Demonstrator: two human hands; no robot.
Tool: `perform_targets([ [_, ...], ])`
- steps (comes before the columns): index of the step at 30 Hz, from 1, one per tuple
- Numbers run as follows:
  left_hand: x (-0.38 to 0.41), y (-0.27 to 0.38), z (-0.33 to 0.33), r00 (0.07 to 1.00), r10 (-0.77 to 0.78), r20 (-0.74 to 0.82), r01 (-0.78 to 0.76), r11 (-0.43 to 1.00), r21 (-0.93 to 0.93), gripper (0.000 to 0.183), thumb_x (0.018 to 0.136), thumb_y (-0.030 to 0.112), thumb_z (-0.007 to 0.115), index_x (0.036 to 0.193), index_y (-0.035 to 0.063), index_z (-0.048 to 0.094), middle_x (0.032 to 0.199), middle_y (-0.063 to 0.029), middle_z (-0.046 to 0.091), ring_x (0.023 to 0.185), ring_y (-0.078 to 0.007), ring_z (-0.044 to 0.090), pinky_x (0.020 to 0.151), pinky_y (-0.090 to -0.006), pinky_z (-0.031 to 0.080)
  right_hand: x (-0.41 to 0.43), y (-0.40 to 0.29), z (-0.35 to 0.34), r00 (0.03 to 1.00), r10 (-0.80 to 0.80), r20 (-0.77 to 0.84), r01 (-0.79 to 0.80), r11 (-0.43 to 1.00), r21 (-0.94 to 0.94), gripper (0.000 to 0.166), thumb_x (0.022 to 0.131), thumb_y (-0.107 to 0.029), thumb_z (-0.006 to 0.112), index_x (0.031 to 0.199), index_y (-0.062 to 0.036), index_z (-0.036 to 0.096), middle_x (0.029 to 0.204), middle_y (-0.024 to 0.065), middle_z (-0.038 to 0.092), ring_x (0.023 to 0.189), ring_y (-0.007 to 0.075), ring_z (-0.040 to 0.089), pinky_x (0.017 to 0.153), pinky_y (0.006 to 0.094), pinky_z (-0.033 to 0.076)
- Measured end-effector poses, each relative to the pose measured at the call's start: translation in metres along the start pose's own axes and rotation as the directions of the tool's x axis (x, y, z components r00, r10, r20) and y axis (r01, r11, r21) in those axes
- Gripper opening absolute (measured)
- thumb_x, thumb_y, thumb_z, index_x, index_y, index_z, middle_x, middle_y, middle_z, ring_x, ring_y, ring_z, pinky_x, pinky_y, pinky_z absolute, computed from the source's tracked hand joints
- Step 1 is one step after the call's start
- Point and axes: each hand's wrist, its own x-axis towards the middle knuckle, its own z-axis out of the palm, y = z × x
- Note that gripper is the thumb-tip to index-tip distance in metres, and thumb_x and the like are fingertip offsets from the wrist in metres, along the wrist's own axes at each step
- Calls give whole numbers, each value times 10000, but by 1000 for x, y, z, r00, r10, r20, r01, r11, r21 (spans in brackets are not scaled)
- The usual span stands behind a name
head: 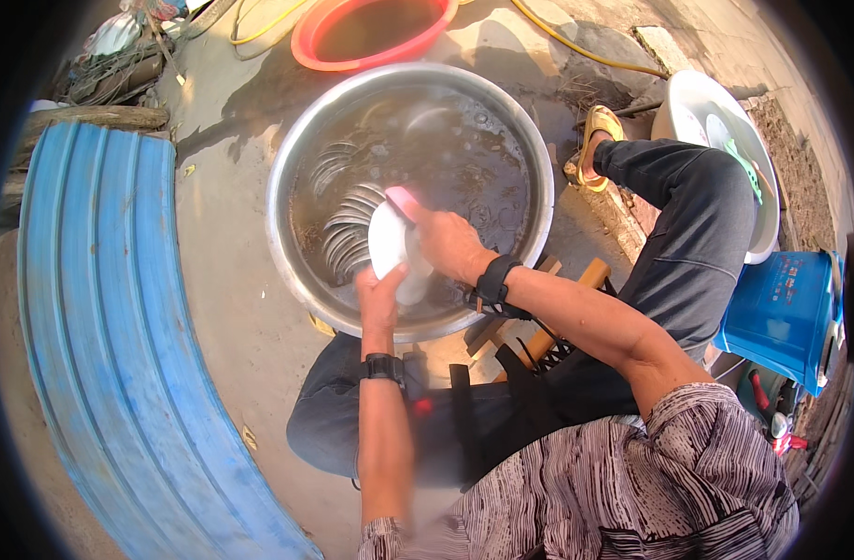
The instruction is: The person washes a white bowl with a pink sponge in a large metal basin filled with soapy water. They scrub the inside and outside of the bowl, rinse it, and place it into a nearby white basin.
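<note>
My left hand (380,290) grips the near edge of a white dish (388,241), tilted over a wide metal basin (278,241). In my right hand (449,243) is a pink scrubbing pad or sponge (402,203), pressed to the dish's upper rim. Part of the dish behind my right hand is blurred and hidden. Murky brown water (462,171) with some bubbles fills much of the basin. A row of overlapping dishes (346,234) leans half-sunk in it, left of my hands, and further dish edges (332,164) show beyond.
Past the basin stands a red plastic tub (302,45) of dark water. Blue corrugated sheeting (112,294) lies at the left. To the right are a white tub (679,105) holding dishes and a green item, and a blue bucket (770,308). A yellow hose (588,52) crosses the ground.
</note>
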Motion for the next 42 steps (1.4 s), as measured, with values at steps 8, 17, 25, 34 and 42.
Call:
perform_targets([
  [8, -5, 1, 2, 999, -7, -41, 5, 999, -41, 283, 797, -28, 625, 1080, -46, 624, 1033, -81, 657, 893, -168, 630, 810, -300, 490, -17, -6, 19, 1000, 26, -3, -26, 999, 19, 473, 800, -77, 519, 1271, -125, 514, 804, 222, 642, 768, 414, 630, 684, 484, 503],
  [17, -8, 13, 18, 1000, -4, 26, 15, 902, -432, 489, 773, 6, 672, 1233, -49, 516, 1214, -139, 582, 1123, -246, 560, 1001, -397, 427, 13, 82, 11, 931, 365, 18, -298, 728, 617, 386, 926, -194, 437, 1284, -106, 549, 1169, 156, 623, 1049, 253, 600, 902, 342, 443],
  [25, -15, 26, 17, 989, -60, 135, 112, 901, -419, 493, 775, -14, 643, 1246, -50, 504, 1177, -122, 595, 1051, -215, 589, 927, -343, 462, 20, 81, 10, 932, 329, 149, -305, 497, 812, 426, 945, -289, 529, 1307, -64, 527, 878, 8, 591, 680, 68, 499, 563, 227, 390],
  [34, -5, 0, 23, 992, -125, -6, 121, 972, -203, 345, 802, 40, 691, 1127, -31, 602, 1052, -103, 658, 919, -176, 636, 843, -317, 504, 22, 65, 23, 955, 7, -297, -38, 994, -98, 459, 848, -61, 537, 1296, -158, 517, 871, 201, 616, 810, 393, 598, 717, 426, 491],
  [42, 0, 20, 23, 990, -13, -137, 3, 997, -74, 183, 842, 31, 591, 1006, -30, 645, 947, -53, 654, 824, -121, 604, 711, -265, 479, -52, -3, 31, 983, -180, -41, 179, 984, -16, 562, 791, -18, 538, 1331, -145, 446, 790, 195, 608, 757, 410, 594, 670, 473, 484],
])
